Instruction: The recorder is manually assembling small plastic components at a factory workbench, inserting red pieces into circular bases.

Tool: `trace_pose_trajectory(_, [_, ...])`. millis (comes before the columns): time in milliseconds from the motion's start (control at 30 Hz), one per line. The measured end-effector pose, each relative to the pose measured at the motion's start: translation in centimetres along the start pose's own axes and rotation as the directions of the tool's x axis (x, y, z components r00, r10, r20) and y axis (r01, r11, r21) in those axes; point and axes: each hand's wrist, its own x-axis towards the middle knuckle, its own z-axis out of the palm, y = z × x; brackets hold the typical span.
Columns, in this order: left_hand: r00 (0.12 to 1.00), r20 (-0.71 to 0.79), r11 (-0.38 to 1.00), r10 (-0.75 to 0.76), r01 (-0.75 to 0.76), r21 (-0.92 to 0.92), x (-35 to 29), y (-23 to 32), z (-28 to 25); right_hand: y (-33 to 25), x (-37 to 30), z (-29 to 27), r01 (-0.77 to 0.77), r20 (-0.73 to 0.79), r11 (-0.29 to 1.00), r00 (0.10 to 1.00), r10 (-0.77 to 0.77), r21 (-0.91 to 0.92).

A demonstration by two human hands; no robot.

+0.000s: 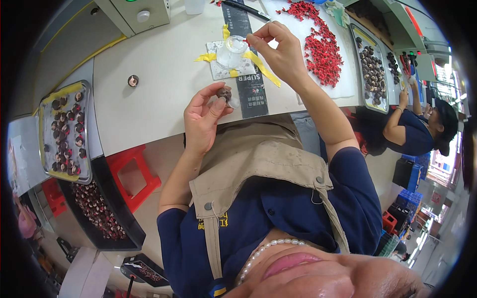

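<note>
My left hand (204,116) is closed around a small dark brown ball-shaped piece (224,93), held at the table's near edge between thumb and fingers. Something pale and translucent shows by those fingertips; I cannot make out what it is. My right hand (278,49) pinches a tiny red piece (246,41) beside the rim of a small clear round container (231,55). That container stands on a white square plate (218,73), with strips of yellow tape (266,71) around it. On the table to the left lies a single dark round piece with a pale patch (133,80).
Many small red pieces (323,57) lie on a white sheet at the right. Trays of dark round pieces stand on the left (87,149) and right (358,35). A black pen (246,9) lies at the back. A co-worker (415,129) works at far right; a red stool (149,181) stands below left.
</note>
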Motion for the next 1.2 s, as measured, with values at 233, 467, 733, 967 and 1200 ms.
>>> trace_pose_trajectory(233, [0.996, 0.088, 0.996, -0.012, 0.02, -0.082, 0.4, 0.2, -0.8, -0.3, 0.7, 1.3, -0.007, -0.004, 0.998, 1.0, 0.007, -0.07])
trace_pose_trajectory(467, [0.99, 0.137, 0.992, -0.018, 0.035, -0.124, 0.5, 0.3, -1.2, -0.2, 1.3, 1.5, -0.037, 0.038, 0.992, 0.998, 0.042, -0.122])
trace_pose_trajectory(733, [0.989, 0.146, 0.99, -0.016, 0.036, -0.135, 0.5, 0.1, -1.4, -1.0, 1.2, 1.2, -0.052, 0.046, 0.997, 0.997, 0.054, -0.052])
trace_pose_trajectory(967, [0.991, 0.132, 0.991, -0.019, 0.036, -0.125, 0.5, 0.1, -1.4, -0.5, 1.2, 1.6, 0.029, 0.05, 0.987, 0.999, -0.022, -0.159])
trace_pose_trajectory(1200, [0.991, 0.133, 0.992, -0.016, 0.033, -0.122, 0.5, 0.2, -1.2, -0.2, 1.2, 2.0, 0.054, 0.041, 0.975, 0.998, -0.046, -0.214])
